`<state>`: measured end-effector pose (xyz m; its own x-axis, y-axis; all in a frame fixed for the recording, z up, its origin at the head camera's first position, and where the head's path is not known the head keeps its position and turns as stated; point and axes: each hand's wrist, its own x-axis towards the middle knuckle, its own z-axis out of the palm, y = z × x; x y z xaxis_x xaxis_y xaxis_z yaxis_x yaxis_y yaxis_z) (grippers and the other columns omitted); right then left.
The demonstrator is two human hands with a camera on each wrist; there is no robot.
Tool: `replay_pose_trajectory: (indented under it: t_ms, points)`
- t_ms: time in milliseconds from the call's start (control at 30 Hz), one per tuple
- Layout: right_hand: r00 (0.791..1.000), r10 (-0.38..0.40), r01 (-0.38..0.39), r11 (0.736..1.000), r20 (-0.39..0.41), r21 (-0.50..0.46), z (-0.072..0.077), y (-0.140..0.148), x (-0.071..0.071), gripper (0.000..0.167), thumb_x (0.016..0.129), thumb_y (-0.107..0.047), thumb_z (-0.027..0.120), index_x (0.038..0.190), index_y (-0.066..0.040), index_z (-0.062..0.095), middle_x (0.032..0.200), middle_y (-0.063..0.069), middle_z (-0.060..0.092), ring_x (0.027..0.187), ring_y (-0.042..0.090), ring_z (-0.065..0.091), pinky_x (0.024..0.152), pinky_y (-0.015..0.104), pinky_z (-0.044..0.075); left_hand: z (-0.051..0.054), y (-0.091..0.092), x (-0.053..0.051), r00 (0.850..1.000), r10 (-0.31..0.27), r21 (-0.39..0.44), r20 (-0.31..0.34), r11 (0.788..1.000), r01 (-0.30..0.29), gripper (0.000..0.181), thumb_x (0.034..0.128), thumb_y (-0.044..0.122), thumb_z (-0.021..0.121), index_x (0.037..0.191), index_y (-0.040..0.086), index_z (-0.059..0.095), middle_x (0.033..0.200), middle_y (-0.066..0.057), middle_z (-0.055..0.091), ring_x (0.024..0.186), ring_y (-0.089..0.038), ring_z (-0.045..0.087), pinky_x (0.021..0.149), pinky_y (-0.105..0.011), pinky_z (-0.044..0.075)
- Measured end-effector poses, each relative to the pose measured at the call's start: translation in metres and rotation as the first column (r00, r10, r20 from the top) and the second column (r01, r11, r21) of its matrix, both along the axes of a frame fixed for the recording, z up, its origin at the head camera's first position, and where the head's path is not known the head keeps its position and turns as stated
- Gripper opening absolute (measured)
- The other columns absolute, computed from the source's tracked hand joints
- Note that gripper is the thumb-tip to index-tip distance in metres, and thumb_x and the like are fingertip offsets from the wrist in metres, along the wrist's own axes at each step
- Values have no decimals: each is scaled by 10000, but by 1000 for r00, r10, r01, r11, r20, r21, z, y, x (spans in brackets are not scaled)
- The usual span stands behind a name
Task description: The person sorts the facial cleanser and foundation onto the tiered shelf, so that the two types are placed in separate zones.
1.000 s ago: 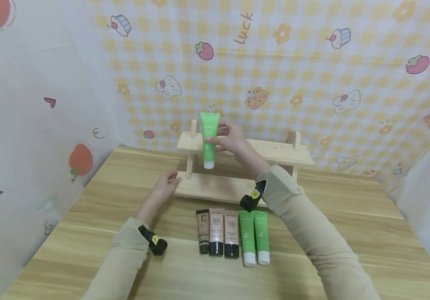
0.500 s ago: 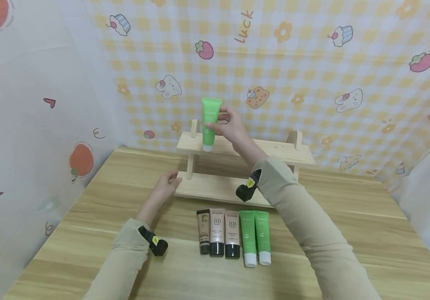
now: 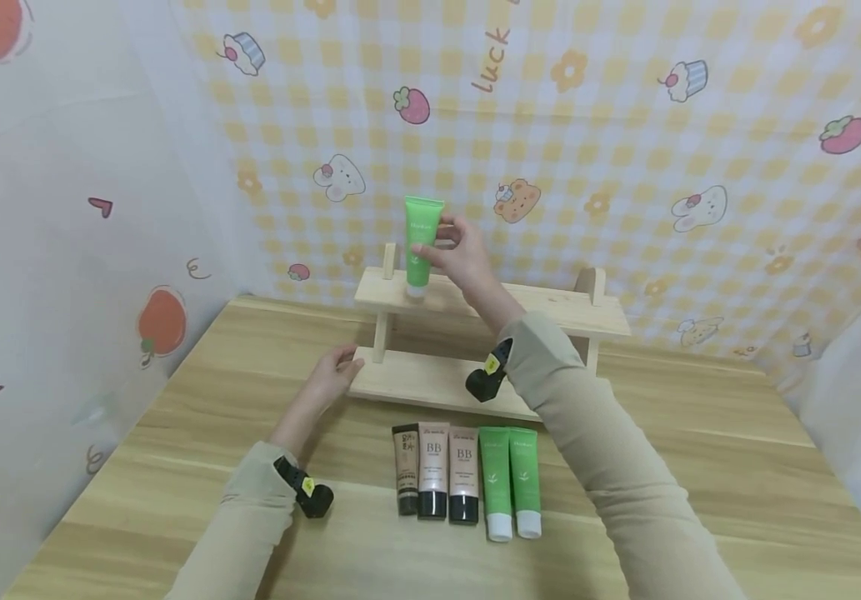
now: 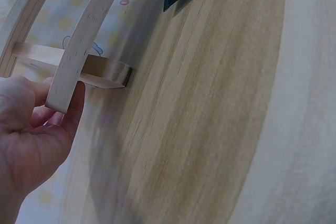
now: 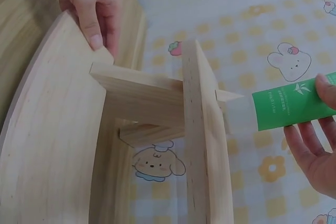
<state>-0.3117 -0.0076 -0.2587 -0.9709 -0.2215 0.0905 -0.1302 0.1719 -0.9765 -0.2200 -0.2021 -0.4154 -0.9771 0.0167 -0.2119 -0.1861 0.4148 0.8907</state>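
My right hand (image 3: 468, 254) pinches a green squeeze tube (image 3: 422, 237) with a white cap. The tube stands upright, cap down, at the left part of the upper shelf of a two-tier wooden rack (image 3: 550, 307). In the right wrist view the white cap (image 5: 240, 114) meets or nearly meets the top board; contact is hard to tell. My left hand (image 3: 332, 375) grips the left end of the lower shelf (image 3: 415, 375), thumb on one face and fingers on the other, as the left wrist view shows with the board's end (image 4: 65, 87).
Before the rack lie a small brown tube (image 3: 406, 468), two beige BB cream tubes (image 3: 433, 467) and two more green tubes (image 3: 496, 479), side by side on the wooden table (image 3: 663, 433). A patterned cloth (image 3: 460, 150) hangs close behind the rack.
My right hand has raised the green tube from in front of the upper shelf to above it, then lowered it slightly. The left hand keeps its grip on the rack.
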Motion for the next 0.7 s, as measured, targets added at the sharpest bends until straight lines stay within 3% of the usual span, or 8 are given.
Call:
replay_pose_trajectory:
  t_ms: [167, 700]
  points:
    - [999, -12, 14, 999, -45, 39, -5, -1, -5, 512, 763, -104, 725, 1220, -78, 497, 1179, 120, 601, 1046, 252, 603, 820, 285, 555, 0, -1, 0, 1000, 2, -1, -7, 1000, -2, 532, 980, 226, 395, 1418, -15, 215, 1463, -240, 253, 1353, -402, 243, 1113, -495, 268]
    - [998, -11, 21, 989, -68, 149, -15, -1, -9, 494, 780, -186, 718, 1220, -138, 499, 1214, 73, 592, 1074, 232, 591, 920, 341, 507, -3, 0, -3, 1000, 18, -12, 0, 1000, -18, 531, 982, 233, 390, 1420, -16, 220, 1462, -236, 267, 1341, -397, 274, 1105, -485, 289]
